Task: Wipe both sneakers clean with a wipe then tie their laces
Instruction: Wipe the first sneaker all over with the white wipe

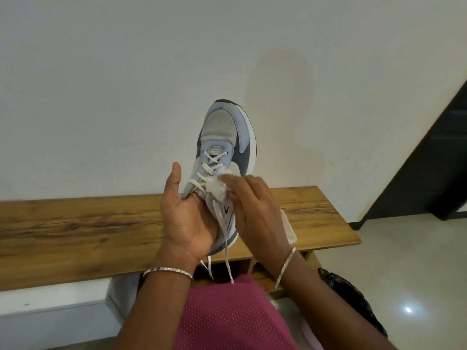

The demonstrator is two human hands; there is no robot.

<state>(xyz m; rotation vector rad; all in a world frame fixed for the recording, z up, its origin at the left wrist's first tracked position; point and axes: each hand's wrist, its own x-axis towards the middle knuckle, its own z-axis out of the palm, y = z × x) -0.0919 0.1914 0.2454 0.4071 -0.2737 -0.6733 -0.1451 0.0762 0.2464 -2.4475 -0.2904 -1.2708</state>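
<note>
A light blue and grey sneaker (225, 132) with a white sole is held up in the air, toe pointing away toward the wall. My left hand (184, 213) grips it from the left at the heel and collar, thumb raised. My right hand (252, 200) pinches a crumpled white wipe (218, 186) and presses it on the shoe's upper beside the lacing. The white laces (225, 238) are untied and hang down past the bench edge. The second sneaker is not in view.
A long wooden bench (75, 231) runs along a white wall (126, 84) below the shoe. A white packet (289, 228) lies on the bench behind my right wrist. A black bag (353, 296) sits on the tiled floor at the right. My pink clothing (227, 317) fills the lower middle.
</note>
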